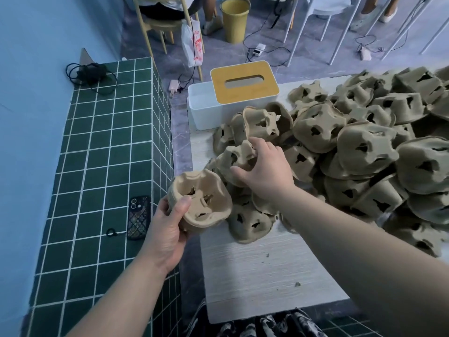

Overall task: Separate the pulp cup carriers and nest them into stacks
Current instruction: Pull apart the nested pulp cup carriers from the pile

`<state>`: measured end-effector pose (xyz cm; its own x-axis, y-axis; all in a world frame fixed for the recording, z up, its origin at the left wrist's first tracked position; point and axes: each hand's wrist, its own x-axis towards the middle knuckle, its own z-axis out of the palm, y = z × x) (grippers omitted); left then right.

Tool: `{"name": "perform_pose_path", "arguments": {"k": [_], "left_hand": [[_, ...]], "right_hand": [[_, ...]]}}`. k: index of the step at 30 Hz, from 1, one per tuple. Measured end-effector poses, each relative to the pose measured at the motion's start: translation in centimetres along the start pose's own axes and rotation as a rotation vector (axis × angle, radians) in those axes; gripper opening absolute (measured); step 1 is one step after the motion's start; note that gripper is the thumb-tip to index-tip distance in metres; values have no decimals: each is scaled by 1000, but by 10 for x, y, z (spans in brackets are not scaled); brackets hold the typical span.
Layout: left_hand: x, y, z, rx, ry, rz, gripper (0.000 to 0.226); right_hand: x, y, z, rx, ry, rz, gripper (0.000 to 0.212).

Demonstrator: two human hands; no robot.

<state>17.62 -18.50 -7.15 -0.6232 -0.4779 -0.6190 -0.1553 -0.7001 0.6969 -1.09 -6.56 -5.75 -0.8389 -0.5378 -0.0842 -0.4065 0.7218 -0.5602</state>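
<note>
Two risks are posed while a short nested stack of tan moulded-pulp cup carriers (200, 201) is gripped by the left hand (167, 229) at the table's near-left edge and another carrier (237, 158) is pinched by the right hand (263, 170) atop the big loose heap (352, 154) to the right: neighbours could be dragged off, or thin pulp torn.

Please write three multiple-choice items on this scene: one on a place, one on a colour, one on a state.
1. Where does the phone lie?
A. on the green tiled ledge
B. on the white table
C. on the tissue box

2. What colour is the tissue box lid?
A. blue
B. yellow
C. black

3. What is the left hand doing?
A. resting flat on the table
B. hanging idle
C. gripping a pulp cup carrier

Answers: 1 A, the phone rests on the tiles left of the table; 2 B, the slotted lid is yellow; 3 C, thumb and fingers wrap the carrier's rim.
</note>
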Motion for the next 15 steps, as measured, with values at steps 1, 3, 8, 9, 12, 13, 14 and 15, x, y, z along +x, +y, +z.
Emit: {"name": "perform_pose_path", "arguments": {"k": [1, 3, 8, 9, 12, 13, 14, 15], "left_hand": [[1, 0, 1, 8, -6, -2, 66], [1, 0, 4, 20, -12, -3, 62], [1, -2, 17, 48, -72, 4, 56], [1, -2, 20, 54, -79, 4, 54], [-2, -5, 28, 77, -110, 1, 58], [-3, -6, 31, 82, -119, 2, 61], [-4, -7, 34, 88, -121, 2, 62], [-6, -8, 37, 90, -125, 3, 62]], "right_hand": [[-4, 1, -4, 30, 15, -7, 76], [-12, 2, -13, 99, 48, -27, 77], [-39, 3, -34, 412, 83, 4, 80], [-44, 2, -37, 495, 102, 12, 79], [-56, 0, -40, 740, 127, 38, 72], [-59, -2, -41, 808, 124, 32, 69], [-62, -3, -40, 858, 116, 23, 64], [-65, -4, -39, 887, 101, 14, 61]]}}
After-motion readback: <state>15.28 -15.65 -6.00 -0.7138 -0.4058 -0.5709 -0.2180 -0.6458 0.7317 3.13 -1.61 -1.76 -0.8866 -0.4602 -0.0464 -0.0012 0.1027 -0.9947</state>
